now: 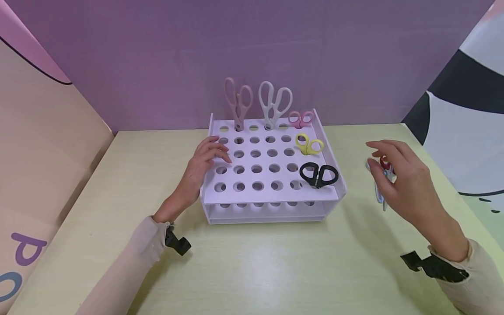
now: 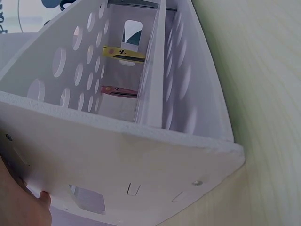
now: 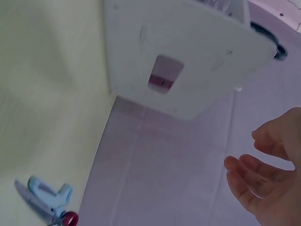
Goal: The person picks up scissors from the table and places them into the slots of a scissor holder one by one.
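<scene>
White rack (image 1: 264,161), 5 scissors (image 1: 238,113) inserted (handles up), others (image 3: 47,195) rightward

A purple backdrop (image 1: 252,52) stands behind a pale wood-grained table (image 1: 256,267).

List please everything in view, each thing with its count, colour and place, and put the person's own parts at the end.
Rack: one, white, on table
Pink scissors: two, pink, rack's back row
White scissors: one, white, between the pink ones
Yellow scissors: one, yellow, rack's right side
Black scissors: one, black, rack's front right
Loose scissors: number unclear, light blue and red parts, on table right of rack
Table: one, pale, under rack
Backdrop: one, purple, behind table
Side panels: two, printed, several colours, left and right
Straps: two, black, at wrists
Sleeves: two, beige, on forearms
Left hand: one, at rack's left edge
Right hand: one, near loose scissors
</scene>
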A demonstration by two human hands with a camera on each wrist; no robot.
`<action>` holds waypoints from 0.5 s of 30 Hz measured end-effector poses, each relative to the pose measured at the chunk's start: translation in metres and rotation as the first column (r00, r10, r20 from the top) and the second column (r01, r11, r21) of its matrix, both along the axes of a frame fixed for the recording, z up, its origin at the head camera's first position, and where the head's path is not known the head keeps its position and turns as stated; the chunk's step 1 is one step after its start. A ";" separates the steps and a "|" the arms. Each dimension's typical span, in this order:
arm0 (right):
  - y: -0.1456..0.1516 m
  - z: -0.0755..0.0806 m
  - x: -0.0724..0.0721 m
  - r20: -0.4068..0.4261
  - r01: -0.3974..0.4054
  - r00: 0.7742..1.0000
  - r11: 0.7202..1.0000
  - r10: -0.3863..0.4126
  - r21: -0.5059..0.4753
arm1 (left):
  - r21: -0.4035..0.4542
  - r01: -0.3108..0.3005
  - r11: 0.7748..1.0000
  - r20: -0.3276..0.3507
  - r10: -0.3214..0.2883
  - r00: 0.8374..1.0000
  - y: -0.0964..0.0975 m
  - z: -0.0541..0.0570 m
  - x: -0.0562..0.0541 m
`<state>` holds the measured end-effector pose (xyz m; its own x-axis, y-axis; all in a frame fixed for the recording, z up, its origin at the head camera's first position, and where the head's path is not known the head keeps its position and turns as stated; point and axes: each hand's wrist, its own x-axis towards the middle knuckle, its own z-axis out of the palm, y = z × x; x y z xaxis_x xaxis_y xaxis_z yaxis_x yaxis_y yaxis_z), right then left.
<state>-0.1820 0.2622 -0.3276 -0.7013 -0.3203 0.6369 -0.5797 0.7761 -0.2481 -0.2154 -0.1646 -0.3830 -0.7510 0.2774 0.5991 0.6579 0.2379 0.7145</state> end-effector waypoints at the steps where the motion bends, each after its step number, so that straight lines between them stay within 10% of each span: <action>1: 0.003 -0.001 -0.003 0.006 0.010 1.000 1.000 -0.010 0.009 | 0.003 0.001 1.000 0.000 -0.001 1.000 0.000 0.000 0.000; 15: 0.036 -0.025 -0.036 0.109 0.096 0.989 0.994 -0.101 0.052 | 0.006 -0.002 1.000 -0.003 0.002 1.000 0.000 -0.001 -0.001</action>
<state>-0.2180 0.2985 -0.3527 -0.7965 -0.2739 0.5391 -0.4709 0.8402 -0.2688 -0.2159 -0.1647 -0.3838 -0.7499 0.2723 0.6029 0.6595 0.2352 0.7140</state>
